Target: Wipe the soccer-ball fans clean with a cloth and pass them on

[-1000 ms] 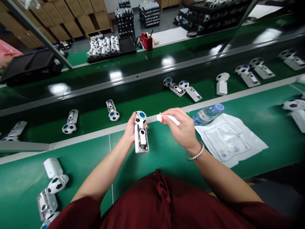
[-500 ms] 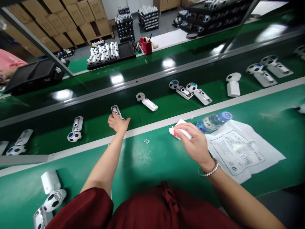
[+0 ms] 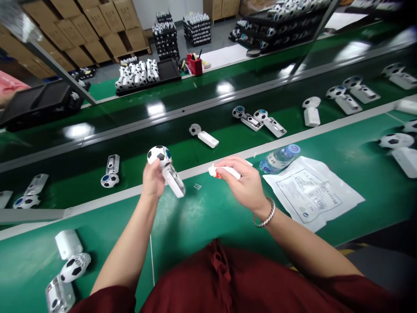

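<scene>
My left hand (image 3: 152, 181) grips a soccer-ball-patterned device (image 3: 175, 180) by its round head, lifted over the near edge of the belt. Its white handle points down to the right, with the hollow side partly visible. My right hand (image 3: 245, 184) is closed around a slim white tube (image 3: 232, 172) with a red-orange patch near its tip, which points left. The tube's kind is unclear. Below and between the hands, a small clear piece with white print (image 3: 197, 186) lies on the green bench (image 3: 189, 226).
Several more ball-headed devices lie along the green belt (image 3: 169, 130) beyond a pale rail. Right of my right hand are a water bottle (image 3: 276, 160) and a printed plastic bag (image 3: 312, 195). Ball-headed parts (image 3: 75, 267) sit at the bench's left; others (image 3: 395, 141) at the right.
My left hand has picked up the device from the belt and brought it nearer, turning its ball head upward. My right hand has shifted left with the white tube.
</scene>
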A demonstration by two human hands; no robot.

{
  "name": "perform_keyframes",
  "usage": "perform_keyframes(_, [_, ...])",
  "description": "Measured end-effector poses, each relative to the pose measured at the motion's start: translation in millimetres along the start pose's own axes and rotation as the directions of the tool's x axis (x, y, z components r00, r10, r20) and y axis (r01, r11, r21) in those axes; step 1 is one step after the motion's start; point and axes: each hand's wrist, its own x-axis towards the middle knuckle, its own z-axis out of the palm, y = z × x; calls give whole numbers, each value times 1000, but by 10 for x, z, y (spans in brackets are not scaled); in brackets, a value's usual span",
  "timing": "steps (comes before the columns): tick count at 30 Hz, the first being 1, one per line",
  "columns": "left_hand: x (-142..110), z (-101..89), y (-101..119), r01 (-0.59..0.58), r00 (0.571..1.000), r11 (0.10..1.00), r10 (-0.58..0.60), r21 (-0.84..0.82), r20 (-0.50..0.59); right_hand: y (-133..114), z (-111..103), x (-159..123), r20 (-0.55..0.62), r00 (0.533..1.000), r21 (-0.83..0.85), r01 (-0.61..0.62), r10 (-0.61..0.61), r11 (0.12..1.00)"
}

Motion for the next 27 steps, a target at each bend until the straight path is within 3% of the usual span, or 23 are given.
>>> perform_keyframes(1, [-132, 82, 37, 142, 988, 982, -133, -122, 78, -28, 12, -7, 1, 999, -39, 53, -53, 998])
perform_keyframes(3, [-378, 221, 88, 386, 915, 883, -329, -268, 235, -79, 26, -23, 6, 986, -130, 167, -167, 977])
perform_keyframes(7, [-736, 381, 131, 581, 798, 754, -454, -307, 396, -190, 25, -61, 36, 948, -284, 313, -316, 906])
perform_keyframes(10, [-893, 444, 130, 638, 748, 716, -490, -283, 447, -292, 47, -92, 90, 924, -354, 379, -372, 855])
perform_keyframes(14, [-1020, 506, 129, 671, 721, 697, -531, -254, 445, -396, 94, -95, 193, 888, -403, 459, -417, 792])
perform_keyframes(17, [-1062, 516, 140, 687, 704, 690, -553, -228, 445, -410, 97, -75, 200, 893, -460, 448, -402, 767])
perform_keyframes(23, [-1037, 473, 123, 675, 716, 693, -532, -253, 451, -382, 105, -104, 233, 886, -461, 463, -400, 757])
perform_keyframes(27, [-999, 444, 84, 697, 687, 674, -530, -246, 498, -362, 134, -68, 206, 904, -496, 427, -376, 756])
